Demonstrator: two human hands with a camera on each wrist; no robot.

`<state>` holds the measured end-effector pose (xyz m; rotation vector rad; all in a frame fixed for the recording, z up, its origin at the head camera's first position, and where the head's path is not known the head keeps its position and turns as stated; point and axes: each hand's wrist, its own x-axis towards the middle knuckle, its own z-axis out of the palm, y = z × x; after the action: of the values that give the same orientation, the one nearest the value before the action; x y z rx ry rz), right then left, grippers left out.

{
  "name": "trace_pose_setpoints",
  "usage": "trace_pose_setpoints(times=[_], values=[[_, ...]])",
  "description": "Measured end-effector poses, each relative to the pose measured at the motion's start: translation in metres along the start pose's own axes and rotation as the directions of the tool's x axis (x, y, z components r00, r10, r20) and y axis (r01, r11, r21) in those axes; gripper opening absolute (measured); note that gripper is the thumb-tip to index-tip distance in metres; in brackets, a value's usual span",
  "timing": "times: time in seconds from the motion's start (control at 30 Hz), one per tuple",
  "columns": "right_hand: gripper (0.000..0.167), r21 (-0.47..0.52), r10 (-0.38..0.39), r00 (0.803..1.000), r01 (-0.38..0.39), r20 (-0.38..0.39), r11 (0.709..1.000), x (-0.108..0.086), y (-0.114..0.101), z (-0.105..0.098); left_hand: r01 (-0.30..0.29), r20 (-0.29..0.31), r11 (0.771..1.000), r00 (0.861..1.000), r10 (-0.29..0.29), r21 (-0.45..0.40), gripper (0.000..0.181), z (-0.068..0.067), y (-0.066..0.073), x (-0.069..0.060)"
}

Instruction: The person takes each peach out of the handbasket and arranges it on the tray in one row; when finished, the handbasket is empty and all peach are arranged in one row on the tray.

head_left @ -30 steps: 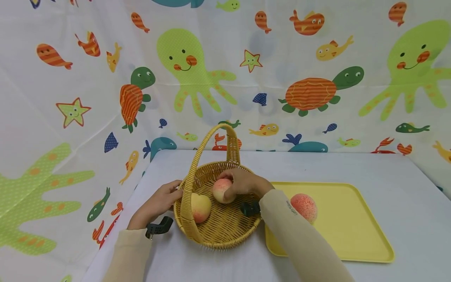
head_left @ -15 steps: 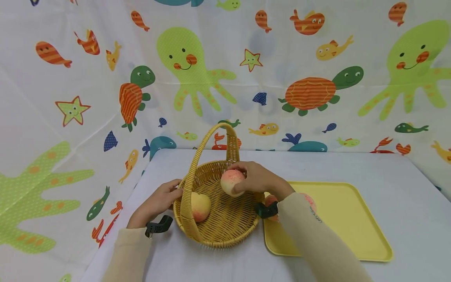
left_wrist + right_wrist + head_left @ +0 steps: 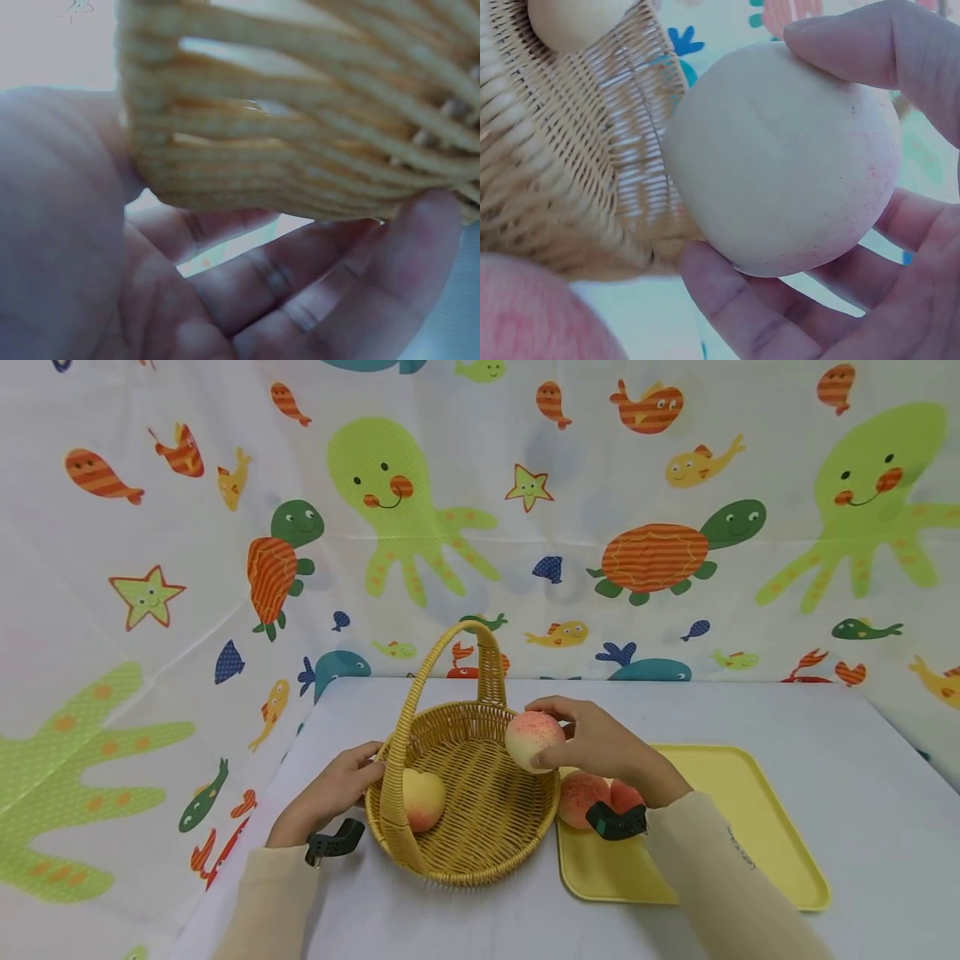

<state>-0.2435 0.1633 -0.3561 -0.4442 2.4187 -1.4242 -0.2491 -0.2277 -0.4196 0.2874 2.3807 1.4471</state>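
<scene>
My right hand grips a pink-and-cream peach between thumb and fingers, over the right rim of a wicker basket. In the right wrist view the held peach shows its pale side, and the fingers curl beneath it. My left hand holds the basket's left side. Up close in the left wrist view, the fingers of my left hand curl along the outside of the woven wall. Another peach, yellow and red, lies inside the basket, partly hidden behind the handle.
A yellow tray lies right of the basket. On its left part sit a red peach and a second red peach, both partly covered by the right arm and wrist camera. A sea-animal curtain hangs behind the white table.
My right hand has lifted the peach from inside the basket and carried it right, to the rim beside the tray. The left hand has stayed on the basket.
</scene>
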Motion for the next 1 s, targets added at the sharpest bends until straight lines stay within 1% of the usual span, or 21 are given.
trace_pose_setpoints(times=[0.23,0.43,0.63,1.0], values=[[0.070,-0.034,0.006,0.996,-0.009,-0.088,0.999,-0.026,0.015,-0.021,0.009,-0.009,1.000,1.000,-0.009,0.011,0.043,0.000,0.001,0.000],[0.067,-0.015,0.038,0.989,-0.041,-0.146,0.999,-0.047,0.030,-0.039,0.005,-0.005,1.000,1.000,-0.005,0.014,0.043,0.001,0.001,0.000],[0.066,-0.014,0.023,0.982,-0.026,-0.187,1.000,-0.065,0.043,-0.051,0.013,-0.020,1.000,1.000,-0.013,0.014,0.042,0.000,0.001,-0.001],[0.066,-0.093,0.045,0.956,-0.075,-0.291,0.993,-0.093,0.066,-0.067,0.004,-0.015,1.000,1.000,-0.003,0.009,0.044,0.000,-0.001,0.001]])
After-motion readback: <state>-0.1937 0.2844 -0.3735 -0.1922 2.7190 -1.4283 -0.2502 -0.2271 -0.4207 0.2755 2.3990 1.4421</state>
